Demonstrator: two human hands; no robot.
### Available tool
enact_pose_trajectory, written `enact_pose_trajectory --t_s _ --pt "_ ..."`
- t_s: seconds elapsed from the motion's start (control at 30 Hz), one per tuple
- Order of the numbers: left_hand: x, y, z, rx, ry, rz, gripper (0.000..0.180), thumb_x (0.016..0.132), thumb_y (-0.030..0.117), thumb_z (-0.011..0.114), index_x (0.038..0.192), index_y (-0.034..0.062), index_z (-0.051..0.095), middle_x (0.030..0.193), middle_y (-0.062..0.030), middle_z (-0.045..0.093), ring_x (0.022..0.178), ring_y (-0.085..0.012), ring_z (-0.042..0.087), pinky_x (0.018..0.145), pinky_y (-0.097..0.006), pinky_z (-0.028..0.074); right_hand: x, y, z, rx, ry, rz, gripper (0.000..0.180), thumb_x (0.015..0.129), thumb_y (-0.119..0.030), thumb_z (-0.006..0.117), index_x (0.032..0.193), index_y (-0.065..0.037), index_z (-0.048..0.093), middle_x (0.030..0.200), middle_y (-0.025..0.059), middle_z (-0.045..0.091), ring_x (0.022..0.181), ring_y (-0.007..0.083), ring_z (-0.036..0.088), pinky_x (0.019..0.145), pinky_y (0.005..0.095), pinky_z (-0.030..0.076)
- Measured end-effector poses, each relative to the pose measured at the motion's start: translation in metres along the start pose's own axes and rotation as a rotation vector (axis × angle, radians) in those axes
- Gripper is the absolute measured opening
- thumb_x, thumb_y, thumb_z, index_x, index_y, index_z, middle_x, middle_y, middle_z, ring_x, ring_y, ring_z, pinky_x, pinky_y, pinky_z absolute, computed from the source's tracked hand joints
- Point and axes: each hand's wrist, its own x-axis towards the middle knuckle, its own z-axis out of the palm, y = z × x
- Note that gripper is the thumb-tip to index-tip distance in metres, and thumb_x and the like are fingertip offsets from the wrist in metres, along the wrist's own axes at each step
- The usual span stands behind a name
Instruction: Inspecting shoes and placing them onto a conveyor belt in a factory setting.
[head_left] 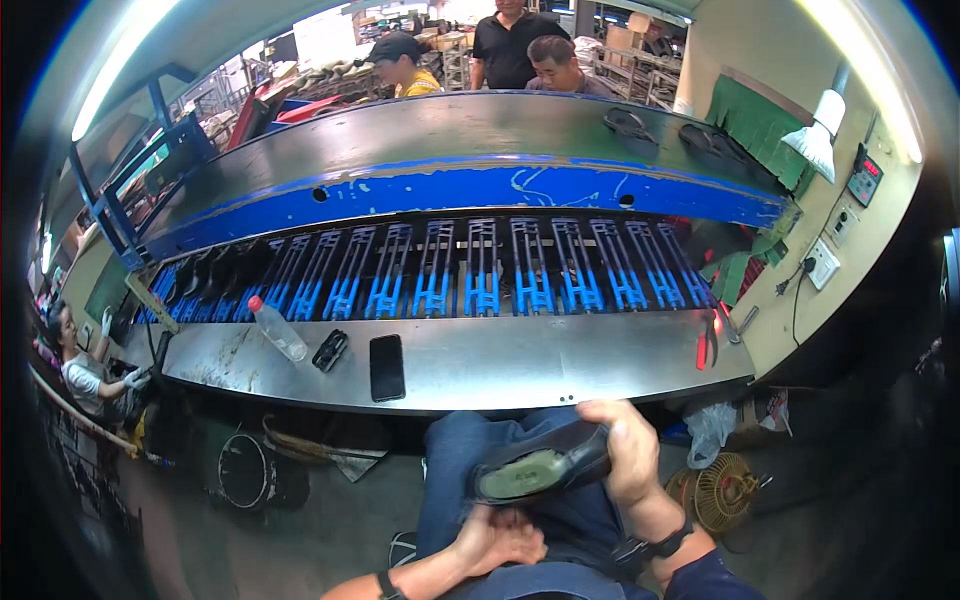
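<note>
My right hand (625, 450) grips a black shoe (540, 470) over my lap, its greenish insole facing up. My left hand (500, 540) sits just below the shoe's heel end, fingers curled against its underside. Both forearms come in from the lower edge, each with a dark wristband. My legs in blue jeans (470, 450) lie under the shoe.
A steel bench (560, 365) runs ahead with a black phone (387, 367), a plastic bottle (277, 330), a small dark case (330, 350) and red-handled pliers (705, 345). Behind it blue conveyor racks (480, 280). Three people stand beyond; another person sits far left. A small fan (725, 490) is on the floor.
</note>
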Motion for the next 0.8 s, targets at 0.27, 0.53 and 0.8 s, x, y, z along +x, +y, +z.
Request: enact_pose_trajectory --t_s 0.27,0.53,0.8 --pt "0.076 0.037 -0.01 1.909 0.355 0.651 0.097 0.073 0.045 0.087 0.145 0.0002 0.041 0.135 -0.0229 0.053 0.124 -0.036 0.056 0.104 -0.041 0.046 -0.014 0.136 -0.032 0.464 -0.194 0.785 0.042 0.106 -0.028 0.042 0.11 0.003 0.069 0.109 0.0138 0.07 0.103 0.0208 0.064 0.096 0.0349 0.049" --pt "0.111 0.028 -0.028 1.696 0.315 0.571 0.094 0.078 0.031 0.086 0.146 -0.0034 0.032 0.133 -0.0218 0.054 0.125 -0.0288 0.056 0.106 -0.037 0.044 -0.019 0.156 -0.043 0.536 -0.182 0.785 0.039 0.101 -0.022 0.043 0.105 0.005 0.07 0.108 0.0163 0.071 0.106 0.0248 0.065 0.099 0.0376 0.048" --pt "0.118 0.032 -0.034 1.591 0.373 0.514 0.091 0.079 0.025 0.086 0.146 -0.002 0.032 0.134 -0.0181 0.055 0.125 -0.0243 0.054 0.106 -0.036 0.043 -0.009 0.167 -0.04 0.148 -0.329 0.654 0.044 0.103 -0.029 0.039 0.109 0.002 0.071 0.11 0.0154 0.071 0.107 0.0279 0.064 0.098 0.0382 0.048"
